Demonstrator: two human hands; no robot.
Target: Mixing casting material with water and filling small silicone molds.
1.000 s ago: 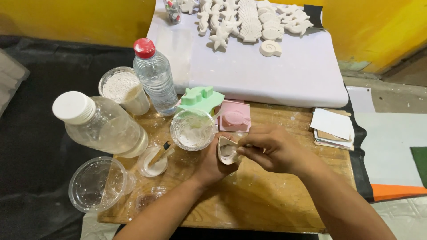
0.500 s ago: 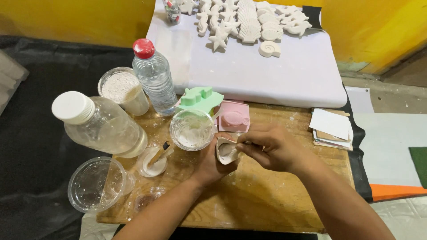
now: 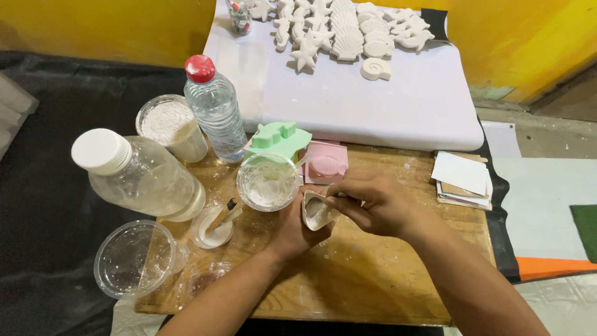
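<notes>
My left hand [image 3: 297, 225] holds a small beige mould [image 3: 316, 210] tilted over the wooden board [image 3: 373, 274]. My right hand [image 3: 373, 202] pinches a thin stick-like tool whose tip is inside the mould. Just left of the mould stands a clear plastic cup [image 3: 268, 182] smeared with white paste. Behind my hands lie a pink mould [image 3: 326, 163] and a green mould [image 3: 278, 138].
A clear bottle with a red cap [image 3: 214, 109], a large jar with a white lid [image 3: 140, 175], a tub of white powder [image 3: 171, 126], a small dish with a brush [image 3: 212, 226] and an empty plastic cup [image 3: 132, 258] stand at the left. White plaster shapes [image 3: 339, 28] lie on a white slab [image 3: 373, 106]. Cards [image 3: 461, 177] are stacked at the right.
My right hand has shifted slightly over the mould; the mould stays in my left hand. Nothing else has moved.
</notes>
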